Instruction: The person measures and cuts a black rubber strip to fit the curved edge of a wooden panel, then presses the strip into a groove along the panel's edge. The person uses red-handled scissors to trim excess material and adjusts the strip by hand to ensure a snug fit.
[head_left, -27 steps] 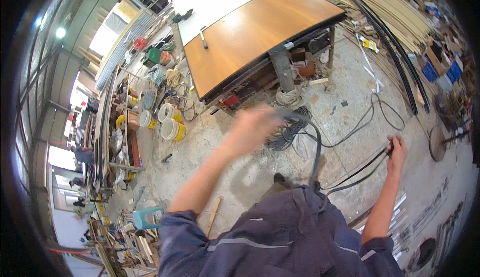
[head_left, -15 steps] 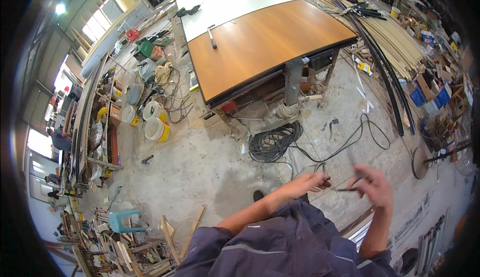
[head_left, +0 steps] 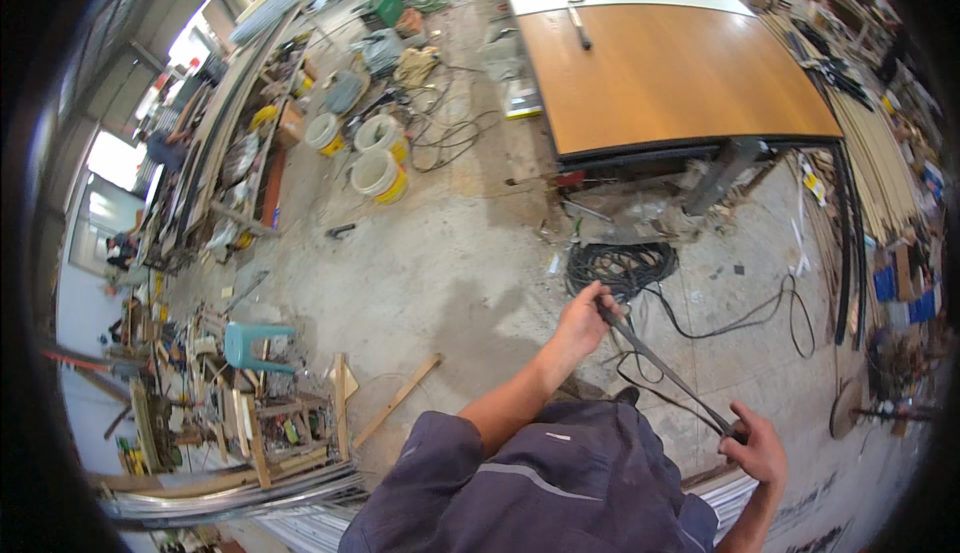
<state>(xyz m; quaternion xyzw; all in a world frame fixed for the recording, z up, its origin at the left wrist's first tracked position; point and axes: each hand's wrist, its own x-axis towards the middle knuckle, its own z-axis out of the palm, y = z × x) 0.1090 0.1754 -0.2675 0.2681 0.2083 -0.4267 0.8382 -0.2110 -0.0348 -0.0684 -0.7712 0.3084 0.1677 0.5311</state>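
Note:
Between my two hands a long, narrow dark strip [head_left: 660,365] is drawn out straight, slanting down to the right. It looks like a rubber or cloth band, but its exact kind cannot be made out. My left hand [head_left: 582,321] is closed on its upper end. My right hand [head_left: 757,446] grips the lower end, with the thumb raised. A thinner dark length sags just below the strip. Beyond my left hand, a coil of black cable [head_left: 622,267] lies on the concrete floor.
A large table with an orange-brown panel [head_left: 680,78] stands ahead; a hammer [head_left: 580,28] lies on it. White and yellow buckets [head_left: 378,175] stand left of it. A teal stool [head_left: 258,345] and wood scraps [head_left: 395,400] are at the lower left. Dark long profiles [head_left: 848,243] lie at the right.
My hands have moved apart, and the dark strip now stretches between them. My left hand has risen while my right has dropped. The whole view has swung left.

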